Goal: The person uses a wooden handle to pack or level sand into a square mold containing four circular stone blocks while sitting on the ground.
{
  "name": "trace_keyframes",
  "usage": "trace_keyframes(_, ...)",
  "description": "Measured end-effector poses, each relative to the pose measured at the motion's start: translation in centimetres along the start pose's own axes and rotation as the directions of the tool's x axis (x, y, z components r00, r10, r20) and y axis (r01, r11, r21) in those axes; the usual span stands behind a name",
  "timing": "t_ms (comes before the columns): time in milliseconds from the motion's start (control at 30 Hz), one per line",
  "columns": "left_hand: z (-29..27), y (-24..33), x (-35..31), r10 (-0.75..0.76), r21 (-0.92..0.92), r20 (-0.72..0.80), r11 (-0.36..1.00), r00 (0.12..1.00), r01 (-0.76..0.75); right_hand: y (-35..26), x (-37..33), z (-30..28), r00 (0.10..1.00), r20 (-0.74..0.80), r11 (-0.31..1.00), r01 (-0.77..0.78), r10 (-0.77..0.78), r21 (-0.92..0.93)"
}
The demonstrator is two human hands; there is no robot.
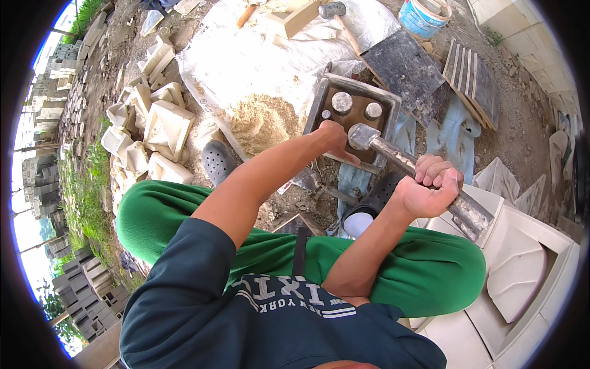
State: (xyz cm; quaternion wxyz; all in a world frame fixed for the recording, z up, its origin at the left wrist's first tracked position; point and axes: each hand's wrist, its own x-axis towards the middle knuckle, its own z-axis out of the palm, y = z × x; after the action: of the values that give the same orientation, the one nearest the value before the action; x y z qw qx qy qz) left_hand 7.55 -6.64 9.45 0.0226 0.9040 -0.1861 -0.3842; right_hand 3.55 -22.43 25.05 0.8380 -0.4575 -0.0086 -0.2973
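Heavy tool (393, 152) slants from mid-frame toward the lower right, the right hand (433, 184) closed fully round its spattered shaft. Its blunt head sits over the near side of the worn grey box (364, 87), just right of the left hand (337, 142). That hand's fingers bend by the rim; I can't tell whether they grip anything. Rough, pale round pegs (342, 103) stand in brown sand (357, 114) inside; grainy tan sand heaps (264, 123) lie on white sheeting (227, 55), upper centre.

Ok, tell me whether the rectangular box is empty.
Not empty: the box holds brown material around pale cylinders. How full, I cannot tell.
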Motion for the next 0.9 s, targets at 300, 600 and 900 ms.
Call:
trace_keyframes(300, 3.5, -3.0, 1.0, -0.157, -0.535, -0.112, 0.842, 0.981, 0.074, 0.0, 0.0, 0.2, 1.0, 0.005, 1.0, 0.015, -0.015, 0.001)
trace_keyframes(600, 4.0, -4.4, 1.0, -0.16, -0.64, 0.024, 0.756, 0.987, 0.138, 0.0, -0.2, 0.4, 1.0, 0.009, 1.0, 0.027, -0.027, -0.007)
trace_keyframes(900, 1.9, -9.8, 0.3, 0.005, -0.614, 0.204, 0.78, 0.979, 0.124, 2.0, -1.5, 1.1, 0.969, 0.246, 0.987, -0.062, 0.023, 0.15)
